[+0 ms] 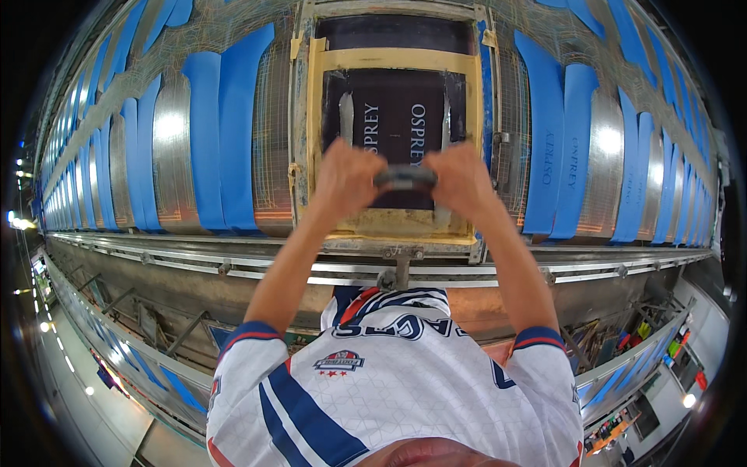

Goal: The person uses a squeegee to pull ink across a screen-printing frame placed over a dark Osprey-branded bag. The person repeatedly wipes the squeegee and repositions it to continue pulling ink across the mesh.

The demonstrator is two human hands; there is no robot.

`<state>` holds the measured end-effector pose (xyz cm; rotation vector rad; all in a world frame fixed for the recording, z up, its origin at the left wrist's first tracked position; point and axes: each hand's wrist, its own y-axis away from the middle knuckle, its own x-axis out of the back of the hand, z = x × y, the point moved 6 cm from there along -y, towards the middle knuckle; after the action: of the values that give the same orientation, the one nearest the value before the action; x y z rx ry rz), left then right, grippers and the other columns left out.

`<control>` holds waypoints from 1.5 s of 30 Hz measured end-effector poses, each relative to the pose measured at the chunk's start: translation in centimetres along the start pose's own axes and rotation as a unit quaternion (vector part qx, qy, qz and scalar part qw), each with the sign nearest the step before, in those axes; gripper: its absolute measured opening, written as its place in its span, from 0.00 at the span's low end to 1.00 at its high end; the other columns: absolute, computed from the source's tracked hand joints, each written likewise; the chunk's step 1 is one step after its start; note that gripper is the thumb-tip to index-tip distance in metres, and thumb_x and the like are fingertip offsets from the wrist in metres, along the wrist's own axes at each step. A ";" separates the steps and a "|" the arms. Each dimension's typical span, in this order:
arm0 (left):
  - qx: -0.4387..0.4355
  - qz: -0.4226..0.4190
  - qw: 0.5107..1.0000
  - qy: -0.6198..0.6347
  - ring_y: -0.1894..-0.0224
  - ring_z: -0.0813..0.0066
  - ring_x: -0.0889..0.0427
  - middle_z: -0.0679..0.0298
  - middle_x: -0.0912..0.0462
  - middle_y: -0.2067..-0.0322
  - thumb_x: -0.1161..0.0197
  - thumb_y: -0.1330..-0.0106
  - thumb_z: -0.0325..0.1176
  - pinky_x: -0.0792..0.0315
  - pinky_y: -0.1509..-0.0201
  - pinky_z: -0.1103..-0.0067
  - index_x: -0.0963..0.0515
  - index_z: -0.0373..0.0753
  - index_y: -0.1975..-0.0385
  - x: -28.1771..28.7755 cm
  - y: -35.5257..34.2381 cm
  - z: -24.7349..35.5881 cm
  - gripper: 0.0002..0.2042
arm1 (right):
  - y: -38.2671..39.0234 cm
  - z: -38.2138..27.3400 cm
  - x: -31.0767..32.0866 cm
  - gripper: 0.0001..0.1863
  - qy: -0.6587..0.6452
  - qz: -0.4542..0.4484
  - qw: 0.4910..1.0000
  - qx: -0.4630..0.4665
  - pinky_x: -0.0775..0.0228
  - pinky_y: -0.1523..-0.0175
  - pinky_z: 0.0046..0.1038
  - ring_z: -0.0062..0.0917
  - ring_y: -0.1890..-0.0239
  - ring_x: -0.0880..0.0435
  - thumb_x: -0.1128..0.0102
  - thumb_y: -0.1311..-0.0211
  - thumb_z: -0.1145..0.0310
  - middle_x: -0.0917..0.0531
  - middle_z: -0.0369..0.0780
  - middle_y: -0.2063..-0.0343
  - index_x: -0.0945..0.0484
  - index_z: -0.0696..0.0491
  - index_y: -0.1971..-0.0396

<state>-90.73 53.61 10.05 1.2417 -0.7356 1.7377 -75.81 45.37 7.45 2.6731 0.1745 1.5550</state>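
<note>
- Clock directions run from the squeegee [405, 177], twelve toward the top of the view.
- The left hand [348, 177], at nine, is a closed fist around one end of the squeegee's dark handle; the right hand [461, 177], at three, grips the other end. Both are slightly blurred.
- The squeegee lies across the lower half of the dark screen mesh [394, 86], inside a metal screen frame [301, 124] edged with yellow tape [389, 58].
- Uneven pressure between the fists could leave a patchy print; a frame nudged out of register could double the edges.
- Pale residue [347, 117] at eleven, along the mesh's side, could smear or clog if it dries.
- A sleeve or forearm brushing the blue fabric panels [545, 148] at three could smudge any wet ink.
- Two pale words [418, 128] stand sideways on the mesh toward twelve, partly covered by the hands.
- Darker, matching lettering shows on panels at three; none is legible on the blue panels [233, 132] at ten.
- The wearer's white jersey [405, 373], at six, bears navy capitals and a small chest emblem.
</note>
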 end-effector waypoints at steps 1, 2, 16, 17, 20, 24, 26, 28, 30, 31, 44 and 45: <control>0.001 0.003 1.000 0.029 0.72 0.67 0.22 0.68 0.18 0.76 0.21 0.55 0.43 0.35 0.60 0.70 0.17 0.47 0.77 -0.3 1.5 0.9 0.12 | 1.8 -1.2 -0.3 0.07 0.005 0.015 1.000 0.019 0.30 0.55 0.36 0.36 0.70 0.16 0.30 0.54 0.63 0.17 0.41 0.78 0.17 0.48 0.75; 0.004 0.005 0.998 0.055 0.72 0.68 0.23 0.68 0.19 0.77 0.21 0.55 0.42 0.36 0.60 0.70 0.18 0.47 0.78 -0.5 2.9 1.6 0.12 | 2.4 -1.5 -0.5 0.08 -0.014 0.004 1.000 0.012 0.29 0.56 0.37 0.37 0.69 0.16 0.30 0.54 0.63 0.17 0.41 0.78 0.17 0.48 0.75; 0.015 0.012 1.000 0.011 0.72 0.53 0.17 0.57 0.17 0.79 0.20 0.58 0.42 0.24 0.65 0.65 0.13 0.43 0.69 2.4 -14.8 -9.2 0.17 | -14.1 8.6 5.5 0.12 -0.040 -0.017 0.994 -0.105 0.22 0.57 0.44 0.42 0.62 0.14 0.27 0.53 0.61 0.13 0.44 0.68 0.15 0.48 0.68; 0.010 0.027 0.999 0.014 0.72 0.53 0.17 0.57 0.17 0.79 0.20 0.59 0.42 0.24 0.66 0.65 0.13 0.43 0.69 2.4 -13.9 -8.9 0.17 | -13.7 7.9 5.3 0.12 -0.050 -0.024 0.992 -0.115 0.22 0.57 0.44 0.41 0.61 0.14 0.27 0.54 0.61 0.13 0.44 0.68 0.15 0.48 0.68; 0.020 0.026 0.999 0.037 0.73 0.57 0.19 0.61 0.16 0.78 0.20 0.59 0.45 0.28 0.63 0.66 0.15 0.45 0.73 1.4 -9.5 -6.5 0.16 | -9.9 5.9 2.9 0.11 -0.029 -0.036 0.995 -0.093 0.22 0.57 0.43 0.40 0.63 0.14 0.27 0.54 0.63 0.13 0.43 0.71 0.15 0.48 0.69; 0.010 -0.015 1.000 0.005 0.73 0.68 0.21 0.68 0.17 0.77 0.21 0.57 0.44 0.35 0.60 0.71 0.16 0.47 0.75 -0.8 1.8 0.1 0.13 | 0.6 -0.3 -1.4 0.09 -0.045 -0.051 0.997 -0.030 0.26 0.58 0.39 0.37 0.68 0.15 0.27 0.54 0.64 0.17 0.42 0.77 0.18 0.49 0.74; 0.006 -0.012 0.999 0.030 0.73 0.70 0.22 0.70 0.18 0.78 0.21 0.55 0.43 0.36 0.60 0.72 0.16 0.48 0.74 -0.7 4.3 1.7 0.12 | 3.7 -2.7 -1.2 0.09 -0.076 0.001 0.997 -0.026 0.26 0.56 0.40 0.39 0.68 0.15 0.27 0.52 0.65 0.16 0.43 0.76 0.17 0.50 0.72; -0.007 0.009 0.999 0.039 0.73 0.70 0.22 0.70 0.18 0.78 0.22 0.54 0.43 0.36 0.59 0.72 0.16 0.47 0.74 0.0 4.6 2.3 0.12 | 3.9 -3.2 -0.4 0.09 -0.086 0.017 0.996 -0.024 0.27 0.56 0.40 0.40 0.68 0.16 0.27 0.51 0.64 0.16 0.44 0.76 0.16 0.51 0.71; -0.007 0.001 1.000 0.022 0.73 0.69 0.21 0.69 0.18 0.78 0.22 0.54 0.43 0.36 0.58 0.72 0.16 0.46 0.74 0.4 2.4 1.1 0.13 | 2.0 -2.1 0.5 0.10 -0.073 -0.003 0.997 -0.024 0.28 0.55 0.40 0.42 0.69 0.17 0.27 0.51 0.64 0.16 0.44 0.77 0.16 0.51 0.71; -0.011 0.009 1.000 0.012 0.73 0.68 0.21 0.69 0.18 0.78 0.22 0.54 0.43 0.36 0.59 0.72 0.16 0.46 0.75 0.8 0.6 0.0 0.13 | 0.4 -1.2 1.2 0.10 -0.048 0.016 0.999 -0.018 0.27 0.57 0.41 0.43 0.68 0.17 0.27 0.51 0.63 0.17 0.46 0.77 0.16 0.51 0.70; 0.060 -0.048 0.997 0.016 0.68 0.58 0.15 0.61 0.15 0.77 0.22 0.56 0.48 0.24 0.57 0.65 0.13 0.47 0.69 2.1 -15.7 -10.4 0.17 | -15.5 9.4 4.9 0.16 -0.050 -0.061 0.989 -0.123 0.21 0.53 0.42 0.43 0.59 0.14 0.25 0.52 0.57 0.13 0.45 0.66 0.13 0.47 0.63; 0.049 -0.034 0.998 0.011 0.70 0.57 0.16 0.61 0.16 0.77 0.21 0.56 0.47 0.24 0.60 0.65 0.13 0.47 0.69 2.1 -15.6 -10.3 0.17 | -15.3 9.1 5.2 0.16 -0.059 -0.041 0.991 -0.109 0.23 0.59 0.41 0.41 0.69 0.14 0.25 0.48 0.58 0.14 0.46 0.74 0.14 0.50 0.63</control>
<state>-81.69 70.07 8.42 1.2959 -0.5945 1.7475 -66.54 61.30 6.02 2.5421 0.1023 1.3062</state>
